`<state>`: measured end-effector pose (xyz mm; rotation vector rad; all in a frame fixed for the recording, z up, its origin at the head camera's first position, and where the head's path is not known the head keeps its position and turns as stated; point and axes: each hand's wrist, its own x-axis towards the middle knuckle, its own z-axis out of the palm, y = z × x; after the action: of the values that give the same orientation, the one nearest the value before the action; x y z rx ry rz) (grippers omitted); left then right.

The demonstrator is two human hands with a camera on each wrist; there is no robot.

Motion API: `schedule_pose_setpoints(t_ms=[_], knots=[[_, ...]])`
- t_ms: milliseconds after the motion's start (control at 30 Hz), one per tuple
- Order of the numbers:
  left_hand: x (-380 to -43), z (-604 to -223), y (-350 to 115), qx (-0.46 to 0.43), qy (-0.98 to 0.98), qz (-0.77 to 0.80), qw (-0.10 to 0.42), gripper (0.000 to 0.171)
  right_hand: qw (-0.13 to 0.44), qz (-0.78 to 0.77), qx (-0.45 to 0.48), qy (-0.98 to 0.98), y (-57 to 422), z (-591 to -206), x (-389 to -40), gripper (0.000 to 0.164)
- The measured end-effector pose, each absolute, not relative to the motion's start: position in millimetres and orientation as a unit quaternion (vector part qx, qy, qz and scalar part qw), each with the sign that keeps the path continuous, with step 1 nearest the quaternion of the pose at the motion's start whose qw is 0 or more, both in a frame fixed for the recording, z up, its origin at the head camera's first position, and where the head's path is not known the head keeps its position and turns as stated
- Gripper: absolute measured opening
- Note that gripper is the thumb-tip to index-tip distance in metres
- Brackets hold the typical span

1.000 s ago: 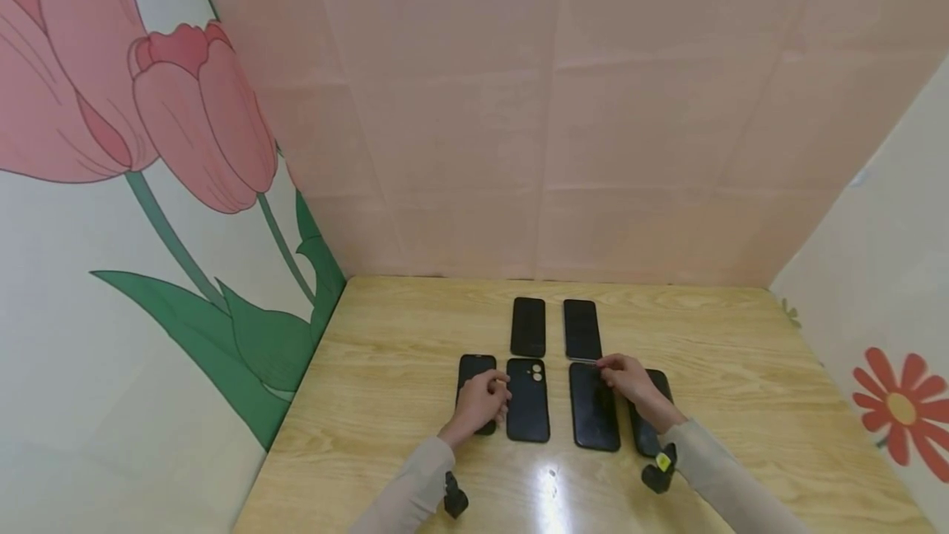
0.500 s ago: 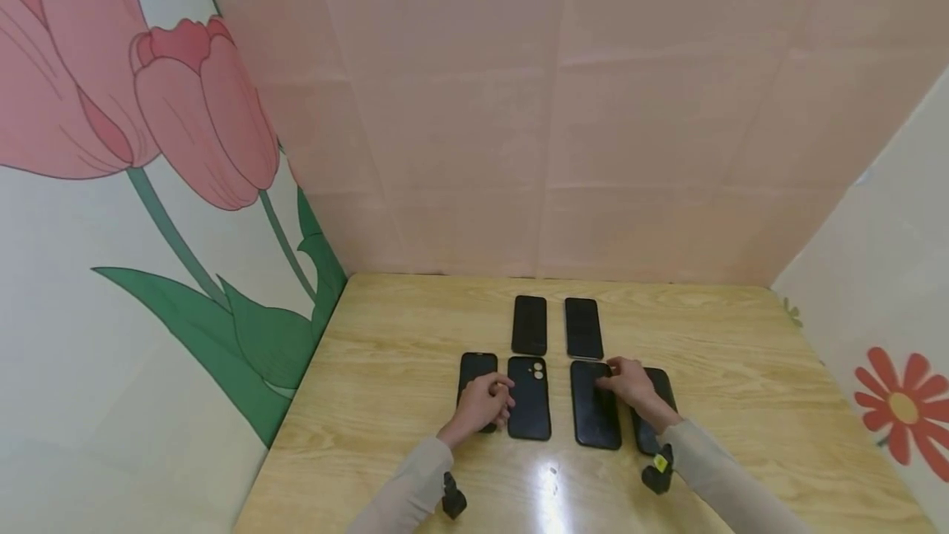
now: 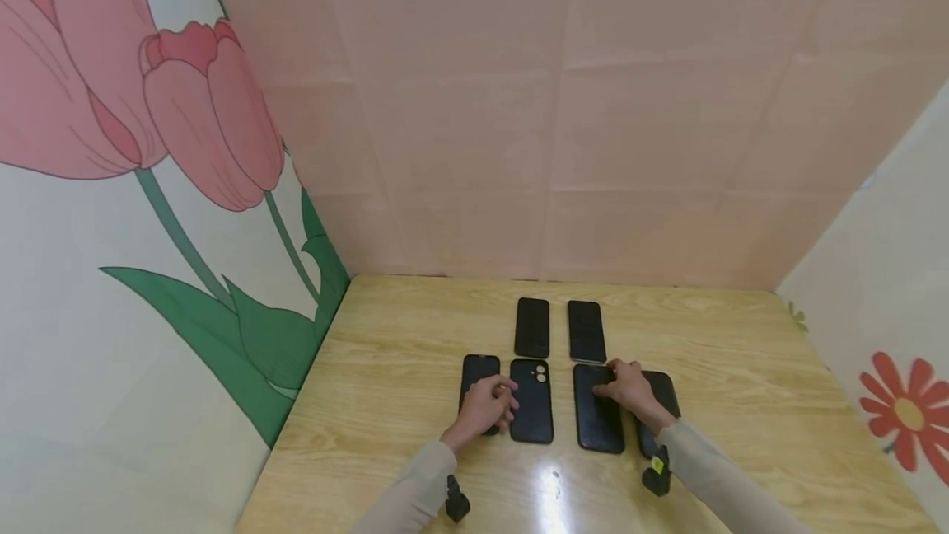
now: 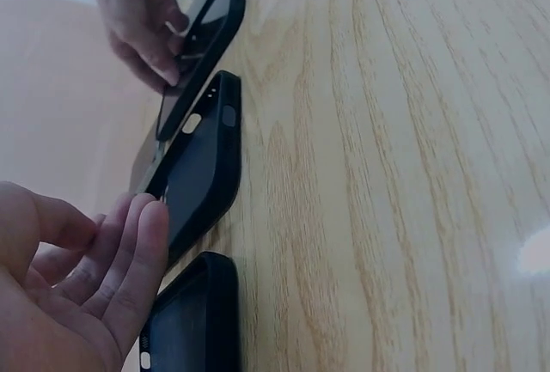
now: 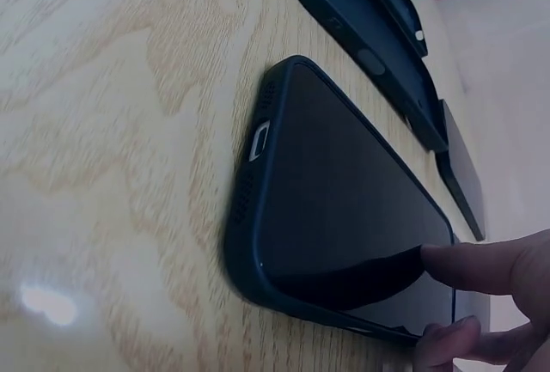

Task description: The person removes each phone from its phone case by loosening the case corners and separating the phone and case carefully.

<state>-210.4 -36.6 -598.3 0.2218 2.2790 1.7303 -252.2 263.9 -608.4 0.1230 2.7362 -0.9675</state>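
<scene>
My right hand [image 3: 630,390] is at the top right of a black cased phone [image 3: 599,431]. In the right wrist view, its thumb rests on the dark screen [image 5: 344,174] while the fingers curl at the edge. The phone lies face up on the table. To the left, my left hand [image 3: 485,406] hangs loosely over a black phone-shaped item [image 3: 480,367] and holds nothing. Beside it lies a black phone case [image 3: 530,419] with camera holes, its hollow side up; in the left wrist view, the left fingertips overlap the case's edge [image 4: 230,149].
Two dark phones [image 3: 532,328] lie side by side farther back. Another black phone-shaped item [image 3: 662,392] sits partly under my right wrist. The wood-grain table [image 3: 400,336] ends at a pink backdrop [image 3: 474,188], with a painted wall on either side.
My right hand has moved from the top edge of the cased phone, and its thumb has come down onto the screen. The left hand has stayed nearly still.
</scene>
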Motion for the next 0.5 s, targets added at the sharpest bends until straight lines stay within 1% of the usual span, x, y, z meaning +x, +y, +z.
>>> schedule_pose_setpoints(t_ms=[300, 500], knots=[[-210.6, -597.8, -36.5, 0.080, 0.790, 0.595, 0.123, 0.023, 0.105, -0.358, 0.048, 0.927, 267.5, -607.2, -252.4, 0.059], [-211.6, -597.0, -37.2, 0.077, 0.786, 0.602, 0.118, 0.023, 0.096, -0.389, 0.046, 0.915, 266.9, -599.2, -253.0, 0.056]])
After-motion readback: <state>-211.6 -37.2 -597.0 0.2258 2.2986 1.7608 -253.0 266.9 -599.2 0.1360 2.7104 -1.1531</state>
